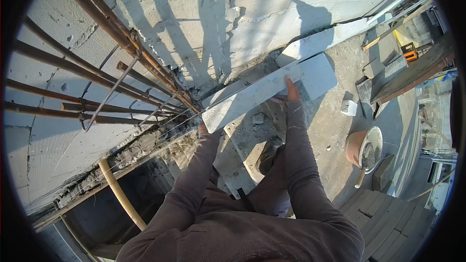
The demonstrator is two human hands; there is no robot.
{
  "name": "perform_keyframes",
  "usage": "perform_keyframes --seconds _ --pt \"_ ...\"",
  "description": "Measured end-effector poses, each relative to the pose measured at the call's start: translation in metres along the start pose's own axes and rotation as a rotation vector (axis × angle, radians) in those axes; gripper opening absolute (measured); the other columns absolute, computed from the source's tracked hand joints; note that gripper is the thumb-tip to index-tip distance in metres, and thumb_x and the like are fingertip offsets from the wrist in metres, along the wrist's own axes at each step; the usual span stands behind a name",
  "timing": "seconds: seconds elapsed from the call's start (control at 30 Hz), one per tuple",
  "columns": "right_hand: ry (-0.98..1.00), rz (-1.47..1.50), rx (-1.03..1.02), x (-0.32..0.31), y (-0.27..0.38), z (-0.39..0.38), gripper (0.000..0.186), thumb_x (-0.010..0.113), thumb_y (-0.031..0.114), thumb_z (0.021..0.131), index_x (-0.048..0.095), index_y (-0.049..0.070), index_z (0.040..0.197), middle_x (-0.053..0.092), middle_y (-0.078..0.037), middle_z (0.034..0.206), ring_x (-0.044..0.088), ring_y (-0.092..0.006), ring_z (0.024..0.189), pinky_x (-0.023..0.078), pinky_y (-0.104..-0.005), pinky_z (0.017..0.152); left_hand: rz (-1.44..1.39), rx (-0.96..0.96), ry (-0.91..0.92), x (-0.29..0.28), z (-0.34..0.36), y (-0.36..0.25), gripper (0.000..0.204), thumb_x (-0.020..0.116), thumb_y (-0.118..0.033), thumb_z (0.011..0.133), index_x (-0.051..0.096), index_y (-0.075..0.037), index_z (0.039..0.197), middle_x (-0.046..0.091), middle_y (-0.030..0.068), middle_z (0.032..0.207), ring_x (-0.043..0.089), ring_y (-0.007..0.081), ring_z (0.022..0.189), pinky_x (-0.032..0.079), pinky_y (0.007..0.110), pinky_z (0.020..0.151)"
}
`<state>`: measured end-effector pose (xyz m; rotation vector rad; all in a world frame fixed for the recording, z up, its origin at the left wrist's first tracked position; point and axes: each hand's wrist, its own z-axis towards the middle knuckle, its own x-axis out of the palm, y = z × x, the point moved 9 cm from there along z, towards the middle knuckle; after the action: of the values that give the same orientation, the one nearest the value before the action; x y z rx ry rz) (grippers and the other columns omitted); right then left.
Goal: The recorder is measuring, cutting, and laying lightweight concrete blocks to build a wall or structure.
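Clearly, the long pale block (250,99) is a piece for two hands: it spans the space in front of the person, slanting from near left to far right. The right grip (292,90) pinches it toward its right end, with digits on the upper face and others showing at the near edge. The left grip (203,129) is at the left end, largely hidden by the block, so how tightly its fingers close cannot be made out.

The grainy, porous-looking surface suggests aerated concrete: rigid, probably lighter than dense stone of that size, yet heavy enough to sag toward whichever end is less supported. Dust may make the faces slide a little under bare skin, though the roughness should help. Corners and thin edges would likely chip if knocked, and the left end appears close to the rusty steel bars (104,17), whereas a second pale slab (320,73) lies by the right end. The sounder hold would be near both ends, palms under the body and fingers spread over the broad faces, keeping pressure off the corners.
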<state>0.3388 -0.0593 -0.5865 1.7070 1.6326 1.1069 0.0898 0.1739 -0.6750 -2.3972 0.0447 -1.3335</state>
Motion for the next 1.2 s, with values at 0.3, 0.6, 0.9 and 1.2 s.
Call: perform_keyframes --seconds 0.3,0.6,0.9,1.2 --pt "0.052 -0.088 -0.133 -0.002 0.023 0.03 0.085 0.074 0.038 0.08 0.021 0.017 0.143 0.046 -0.019 0.131 0.064 -0.0405 0.097 0.061 -0.0463 0.07 -0.112 -0.053 0.106 0.047 0.008 -0.007 0.05 0.043 -0.038 0.1 0.049 -0.004 0.136 0.052 0.0193 0.139 0.05 0.0344 0.128 0.043 0.056 0.105" --pt "0.116 -0.132 -0.112 0.012 0.025 0.043 0.075 0.073 0.033 0.083 0.025 0.008 0.134 0.046 -0.021 0.126 0.063 -0.0405 0.097 0.062 -0.0449 0.068 -0.243 0.068 0.186 0.005 0.039 -0.028 0.057 0.031 -0.038 0.101 0.037 -0.007 0.147 0.027 0.0226 0.156 0.023 0.0483 0.143 0.012 0.079 0.108" --pt "0.055 -0.122 -0.113 0.005 0.024 0.038 0.083 0.072 0.033 0.083 0.019 0.004 0.141 0.037 -0.023 0.137 0.058 -0.0455 0.105 0.062 -0.0504 0.071 -0.979 0.067 -0.237 -0.019 0.032 0.023 0.057 0.032 -0.04 0.1 0.042 -0.007 0.145 0.037 0.0173 0.153 0.029 0.0424 0.142 0.016 0.077 0.109" --pt "0.036 -0.09 -0.145 0.005 0.031 0.034 0.071 0.073 0.028 0.082 0.026 0.004 0.129 0.039 -0.023 0.13 0.06 -0.048 0.097 0.063 -0.0528 0.069 -0.768 0.119 -0.517 -0.024 0.031 0.02 0.045 0.032 -0.03 0.103 0.051 -0.005 0.136 0.052 0.0148 0.139 0.046 0.0377 0.132 0.032 0.075 0.105"
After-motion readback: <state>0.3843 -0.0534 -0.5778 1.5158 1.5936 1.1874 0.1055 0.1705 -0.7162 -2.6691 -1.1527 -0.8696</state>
